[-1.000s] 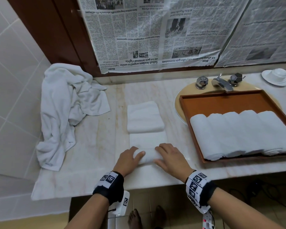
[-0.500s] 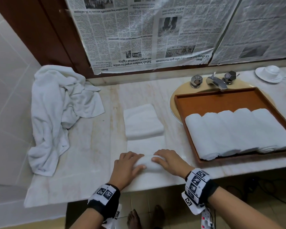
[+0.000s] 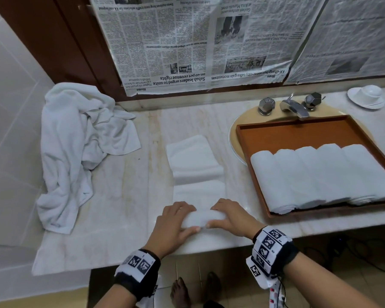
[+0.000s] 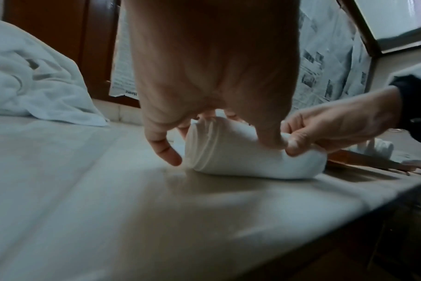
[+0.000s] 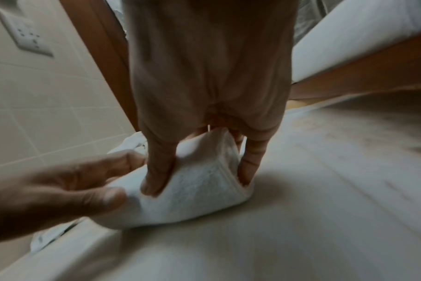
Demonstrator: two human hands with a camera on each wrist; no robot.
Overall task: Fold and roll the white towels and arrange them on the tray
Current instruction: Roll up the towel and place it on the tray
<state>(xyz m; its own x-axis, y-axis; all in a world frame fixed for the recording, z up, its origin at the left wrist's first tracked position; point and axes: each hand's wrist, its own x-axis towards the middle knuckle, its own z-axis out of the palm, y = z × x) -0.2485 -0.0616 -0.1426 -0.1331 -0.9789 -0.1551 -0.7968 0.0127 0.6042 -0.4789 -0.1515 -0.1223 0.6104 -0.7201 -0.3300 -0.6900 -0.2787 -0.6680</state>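
A half-rolled white towel [image 3: 203, 218] lies near the counter's front edge, its flat unrolled part [image 3: 199, 191] stretching away from me. My left hand [image 3: 176, 223] grips the roll's left end [image 4: 204, 148], thumb under, fingers curled over the top. My right hand [image 3: 229, 215] grips its right end [image 5: 204, 175] the same way. Beyond lies a folded white towel [image 3: 192, 158]. The wooden tray [image 3: 298, 134] at right holds several rolled towels [image 3: 320, 176] side by side.
A crumpled pile of white towels [image 3: 76, 147] sits at the left against the tiled wall. The tray rests over a sink with a tap [image 3: 295, 106]. A cup and saucer [image 3: 367, 96] stand at the far right. Newspaper [image 3: 198, 41] covers the wall behind.
Both hands have wrapped further round the roll and turned it away from me; the roll is thicker and the flat part shorter. The head view shifted slightly.
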